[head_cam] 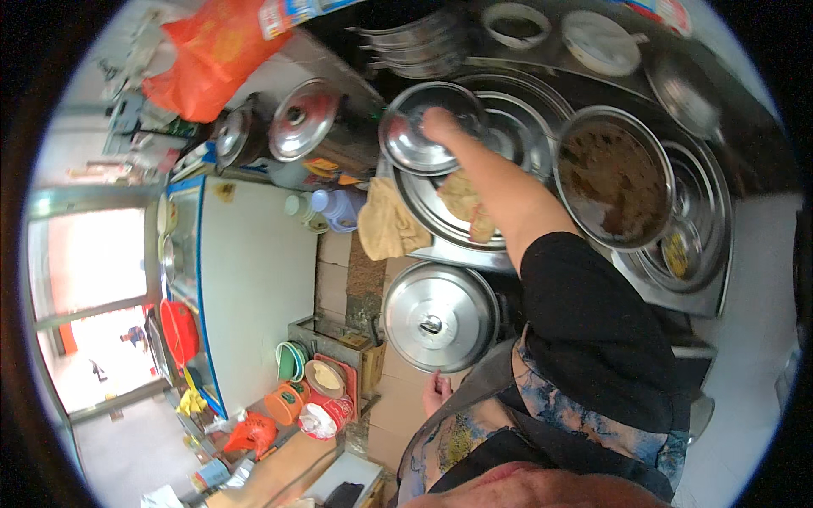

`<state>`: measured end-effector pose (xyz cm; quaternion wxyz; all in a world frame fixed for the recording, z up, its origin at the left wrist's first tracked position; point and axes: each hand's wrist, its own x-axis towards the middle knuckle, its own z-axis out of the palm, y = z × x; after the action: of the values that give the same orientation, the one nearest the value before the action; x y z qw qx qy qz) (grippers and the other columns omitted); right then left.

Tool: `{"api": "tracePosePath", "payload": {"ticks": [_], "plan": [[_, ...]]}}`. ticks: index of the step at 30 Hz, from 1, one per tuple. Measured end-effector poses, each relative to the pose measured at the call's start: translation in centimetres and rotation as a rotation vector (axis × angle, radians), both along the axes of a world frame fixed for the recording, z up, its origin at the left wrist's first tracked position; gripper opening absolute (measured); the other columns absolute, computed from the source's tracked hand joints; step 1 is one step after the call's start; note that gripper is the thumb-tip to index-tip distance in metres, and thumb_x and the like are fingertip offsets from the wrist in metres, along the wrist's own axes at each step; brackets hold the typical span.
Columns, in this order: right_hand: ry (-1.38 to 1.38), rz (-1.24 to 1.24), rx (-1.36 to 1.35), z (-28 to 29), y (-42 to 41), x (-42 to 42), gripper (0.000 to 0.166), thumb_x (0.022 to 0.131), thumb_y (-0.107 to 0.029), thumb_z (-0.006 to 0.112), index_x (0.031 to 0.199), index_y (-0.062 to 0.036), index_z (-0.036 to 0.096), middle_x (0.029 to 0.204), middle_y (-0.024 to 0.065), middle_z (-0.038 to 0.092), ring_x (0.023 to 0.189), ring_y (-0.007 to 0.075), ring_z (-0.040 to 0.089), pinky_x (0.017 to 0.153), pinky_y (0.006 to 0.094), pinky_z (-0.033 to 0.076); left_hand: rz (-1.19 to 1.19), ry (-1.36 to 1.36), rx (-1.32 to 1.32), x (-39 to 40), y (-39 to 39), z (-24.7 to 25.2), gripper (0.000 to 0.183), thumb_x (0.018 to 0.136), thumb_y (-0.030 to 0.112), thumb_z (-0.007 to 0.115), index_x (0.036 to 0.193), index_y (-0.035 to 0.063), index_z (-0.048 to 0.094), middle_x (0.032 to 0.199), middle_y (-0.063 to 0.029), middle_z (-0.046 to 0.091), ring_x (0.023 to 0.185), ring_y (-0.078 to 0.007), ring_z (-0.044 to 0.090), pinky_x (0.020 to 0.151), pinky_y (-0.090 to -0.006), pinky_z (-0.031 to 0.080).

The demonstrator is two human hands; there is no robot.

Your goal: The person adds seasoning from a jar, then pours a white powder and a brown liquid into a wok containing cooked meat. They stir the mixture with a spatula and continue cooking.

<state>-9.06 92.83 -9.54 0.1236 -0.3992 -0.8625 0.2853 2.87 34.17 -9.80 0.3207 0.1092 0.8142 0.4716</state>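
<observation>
My right hand [439, 124] reaches over the stove and grips a shiny round metal lid [403, 140] near its centre; the knob is hidden and the hand blurred. Tan cloths [458, 193] lie under my forearm on the steel stove top, and another cloth [389, 222] hangs over its edge. To the right, a large metal pot [613, 178] holds brown liquid with dark pieces. My left hand [437, 392] is low, its fingers loosely curled, just below a big lidded aluminium pot [438, 317]; its palm is partly hidden.
A small dish of yellow food [679, 251] sits beyond the brown-filled pot. Stacked metal pans [416, 47] and a white bowl [516, 26] line the back. Purple plastic jugs [336, 206] stand beside a white cabinet [260, 286]. Basins and an orange bucket [287, 403] are lower left.
</observation>
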Motion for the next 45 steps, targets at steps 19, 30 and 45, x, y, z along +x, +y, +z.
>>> {"api": "tracePosePath", "payload": {"ticks": [19, 30, 45], "plan": [[0.298, -0.989, -0.038, 5.9, -6.7, 48.7, 0.039, 0.083, -0.027, 0.060, 0.112, 0.0003, 0.055, 0.097, 0.0120, 0.062, 0.083, 0.0257, 0.058, 0.076, 0.0344, 0.045, -0.633, -0.291, 0.318, -1.1, 44.3, 6.4, 0.041, 0.089, 0.026, 0.055, 0.116, -0.0049, 0.050, 0.097, -0.0085, 0.060, 0.079, -0.0139, 0.057, 0.070, -0.0261, 0.048], [1.070, -1.225, -0.559, 4.8, -8.2, 48.4, 0.017, 0.079, -0.017, 0.065, 0.079, -0.0071, 0.051, 0.059, -0.0023, 0.042, 0.047, 0.0082, 0.036, 0.041, 0.0245, 0.027, -0.603, -0.436, 0.399, 0.1, 44.9, 5.6, 0.023, 0.091, 0.013, 0.049, 0.104, -0.0032, 0.059, 0.077, -0.0030, 0.059, 0.061, -0.0065, 0.046, 0.056, -0.0177, 0.037], [1.370, -1.046, -0.399, 23.8, -38.9, 50.7, 0.016, 0.081, -0.013, 0.061, 0.072, -0.0064, 0.049, 0.064, -0.0008, 0.044, 0.049, 0.0043, 0.033, 0.040, 0.0181, 0.024, -1.042, -0.539, 0.616, 0.0, 25.7, 23.2, 0.024, 0.086, 0.011, 0.057, 0.105, -0.0035, 0.057, 0.083, -0.0080, 0.064, 0.063, -0.0067, 0.052, 0.058, -0.0174, 0.042]]}}
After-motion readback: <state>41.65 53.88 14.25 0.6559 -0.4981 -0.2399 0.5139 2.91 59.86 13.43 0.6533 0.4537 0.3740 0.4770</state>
